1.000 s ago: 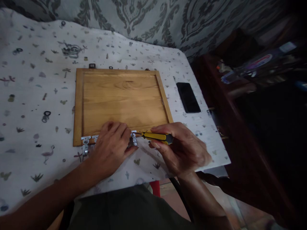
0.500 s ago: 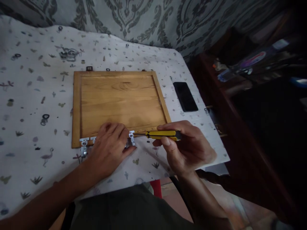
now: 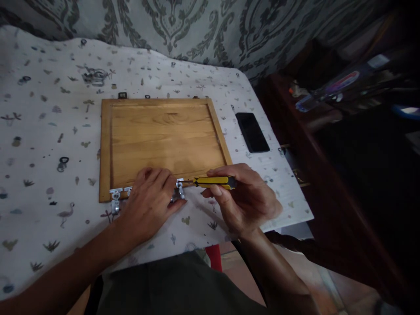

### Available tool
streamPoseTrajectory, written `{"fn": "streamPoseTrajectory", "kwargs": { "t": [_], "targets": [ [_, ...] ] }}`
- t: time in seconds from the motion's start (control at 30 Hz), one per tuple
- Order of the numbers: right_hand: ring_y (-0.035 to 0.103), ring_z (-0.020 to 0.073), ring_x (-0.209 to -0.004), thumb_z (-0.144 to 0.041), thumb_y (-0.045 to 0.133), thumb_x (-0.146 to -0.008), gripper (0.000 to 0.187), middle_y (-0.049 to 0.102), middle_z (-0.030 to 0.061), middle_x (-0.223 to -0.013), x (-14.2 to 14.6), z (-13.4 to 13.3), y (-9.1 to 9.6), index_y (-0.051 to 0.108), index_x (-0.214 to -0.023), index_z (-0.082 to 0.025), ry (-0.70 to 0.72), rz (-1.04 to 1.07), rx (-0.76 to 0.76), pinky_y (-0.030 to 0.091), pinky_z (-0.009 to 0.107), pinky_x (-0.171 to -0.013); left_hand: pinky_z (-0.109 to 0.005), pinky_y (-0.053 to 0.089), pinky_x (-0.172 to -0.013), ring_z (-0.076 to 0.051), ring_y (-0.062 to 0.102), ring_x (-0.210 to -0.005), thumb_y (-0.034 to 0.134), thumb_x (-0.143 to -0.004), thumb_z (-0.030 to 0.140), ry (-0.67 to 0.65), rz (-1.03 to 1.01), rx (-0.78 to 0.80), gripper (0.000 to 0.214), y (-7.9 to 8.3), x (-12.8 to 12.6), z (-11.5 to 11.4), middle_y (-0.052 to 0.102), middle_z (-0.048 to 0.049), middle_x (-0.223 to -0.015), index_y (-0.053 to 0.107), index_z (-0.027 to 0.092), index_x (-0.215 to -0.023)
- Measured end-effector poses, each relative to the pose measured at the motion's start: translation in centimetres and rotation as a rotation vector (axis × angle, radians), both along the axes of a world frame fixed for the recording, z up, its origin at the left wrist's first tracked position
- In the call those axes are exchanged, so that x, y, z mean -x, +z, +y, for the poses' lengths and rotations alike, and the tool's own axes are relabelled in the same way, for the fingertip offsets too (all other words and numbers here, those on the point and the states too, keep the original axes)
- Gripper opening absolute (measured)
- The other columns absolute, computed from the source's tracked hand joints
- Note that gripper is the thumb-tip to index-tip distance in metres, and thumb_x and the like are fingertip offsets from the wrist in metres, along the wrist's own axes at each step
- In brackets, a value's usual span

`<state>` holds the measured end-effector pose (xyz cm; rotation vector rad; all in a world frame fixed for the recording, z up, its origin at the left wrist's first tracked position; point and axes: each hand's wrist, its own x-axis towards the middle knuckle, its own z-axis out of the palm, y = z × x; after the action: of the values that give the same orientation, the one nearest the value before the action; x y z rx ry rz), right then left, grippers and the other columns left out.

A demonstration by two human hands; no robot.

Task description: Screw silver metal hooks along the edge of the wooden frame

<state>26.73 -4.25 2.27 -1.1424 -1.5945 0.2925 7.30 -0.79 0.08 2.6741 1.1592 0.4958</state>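
Note:
A wooden cabinet door (image 3: 164,135) lies flat on a table covered with a patterned white cloth (image 3: 49,131). My left hand (image 3: 149,203) rests on its near edge, fingers curled over a silver metal hinge (image 3: 179,189) and pressing it down. My right hand (image 3: 244,199) grips a yellow and black screwdriver (image 3: 211,181), held level with its tip pointing left at that hinge. A second silver hinge (image 3: 115,199) sits at the door's near left corner.
A black phone (image 3: 252,131) lies on the cloth to the right of the door. A heap of metal fittings (image 3: 94,75) sits at the far left. Dark wooden furniture (image 3: 328,175) stands close beyond the table's right edge. A patterned curtain hangs behind.
My right hand drew the screwdriver back to the right, then brought it left again to the hinge. My left hand has stayed on the hinge.

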Motion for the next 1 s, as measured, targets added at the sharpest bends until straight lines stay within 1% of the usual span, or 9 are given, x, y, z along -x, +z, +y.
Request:
{"fn": "streamPoseTrajectory", "kwargs": {
  "t": [0.2,0.27,0.37,0.47,0.57,0.67,0.8,0.9,1.0],
  "targets": [
    [0.073,0.0175,-0.075,-0.021,0.071,-0.093,0.02,0.074,0.0035,-0.093,0.0,0.2,0.3,0.068,-0.112,-0.025,0.017,-0.025,-0.003,0.064,0.034,-0.064,-0.052,0.048,-0.092,-0.032,0.064,-0.096,0.066,-0.093,0.031,-0.006,0.001,0.009,0.016,0.0,0.0,0.0,0.069,-0.0119,-0.101,0.066,0.016,-0.098],
    [0.073,0.0177,-0.076,-0.023,0.073,-0.092,0.02,0.074,0.0033,-0.092,-0.1,0.4,0.3,0.068,-0.111,-0.024,0.032,-0.041,-0.027,0.063,0.034,-0.064,-0.052,0.048,-0.092,-0.032,0.064,-0.096,0.066,-0.093,0.03,-0.005,0.003,0.006,0.015,0.0,0.0,0.1,0.069,-0.012,-0.101,0.066,0.016,-0.098],
    [0.069,0.0158,-0.071,-0.025,0.076,-0.091,0.018,0.072,0.0006,-0.084,-0.3,0.7,0.3,0.068,-0.107,-0.024,0.051,-0.072,-0.09,0.058,0.031,-0.06,-0.051,0.048,-0.093,-0.031,0.064,-0.096,0.066,-0.094,0.031,-0.01,0.009,0.0,0.015,0.0,0.0,0.1,0.069,-0.012,-0.1,0.066,0.016,-0.096],
    [0.063,0.0139,-0.065,-0.027,0.077,-0.09,0.017,0.067,-0.0018,-0.076,-0.1,0.8,0.3,0.065,-0.102,-0.024,0.046,-0.088,-0.122,0.052,0.029,-0.054,-0.05,0.048,-0.092,-0.031,0.064,-0.096,0.065,-0.096,0.035,-0.018,0.02,-0.012,0.02,-0.2,0.1,0.1,0.069,-0.0119,-0.1,0.065,0.015,-0.097],
    [0.058,0.0134,-0.059,-0.03,0.076,-0.091,0.016,0.064,-0.0031,-0.072,0.3,0.6,0.4,0.062,-0.097,-0.025,0.018,-0.102,-0.125,0.049,0.029,-0.05,-0.049,0.047,-0.092,-0.03,0.064,-0.097,0.062,-0.098,0.037,-0.007,0.025,-0.013,0.021,-0.2,0.1,0.0,0.069,-0.0112,-0.102,0.064,0.016,-0.1],
    [0.056,0.0147,-0.056,-0.03,0.074,-0.092,0.016,0.058,-0.0033,-0.065,0.8,0.5,0.6,0.058,-0.092,-0.027,-0.04,-0.116,-0.106,0.046,0.03,-0.046,-0.049,0.047,-0.094,-0.03,0.064,-0.098,0.062,-0.098,0.037,-0.005,0.021,-0.015,0.022,-0.2,0.1,0.0,0.069,-0.0111,-0.101,0.063,0.016,-0.101],
    [0.054,0.0138,-0.051,-0.031,0.076,-0.091,0.021,0.05,-0.0054,-0.06,1.3,0.3,0.7,0.055,-0.088,-0.028,-0.123,-0.138,-0.121,0.044,0.029,-0.043,-0.049,0.047,-0.093,-0.03,0.063,-0.096,0.059,-0.099,0.037,-0.006,0.008,0.0,0.021,-0.3,0.1,0.0,0.068,-0.0104,-0.099,0.063,0.016,-0.102],
    [0.053,0.0131,-0.052,-0.032,0.078,-0.088,0.022,0.048,-0.0063,-0.059,1.6,0.1,0.5,0.057,-0.086,-0.026,-0.162,-0.121,-0.122,0.043,0.028,-0.044,-0.05,0.047,-0.091,-0.03,0.062,-0.096,0.058,-0.1,0.038,-0.01,0.005,-0.003,0.021,-0.3,0.1,0.0,0.068,-0.01,-0.098,0.063,0.017,-0.101],
    [0.054,0.0136,-0.056,-0.03,0.079,-0.087,0.021,0.049,-0.0056,-0.06,1.7,-0.1,0.3,0.059,-0.085,-0.025,-0.171,-0.072,-0.086,0.043,0.029,-0.047,-0.049,0.048,-0.09,-0.03,0.063,-0.096,0.06,-0.099,0.038,-0.011,0.017,-0.008,0.022,-0.3,0.1,0.0,0.068,-0.0101,-0.098,0.063,0.016,-0.1]
  ]
}}
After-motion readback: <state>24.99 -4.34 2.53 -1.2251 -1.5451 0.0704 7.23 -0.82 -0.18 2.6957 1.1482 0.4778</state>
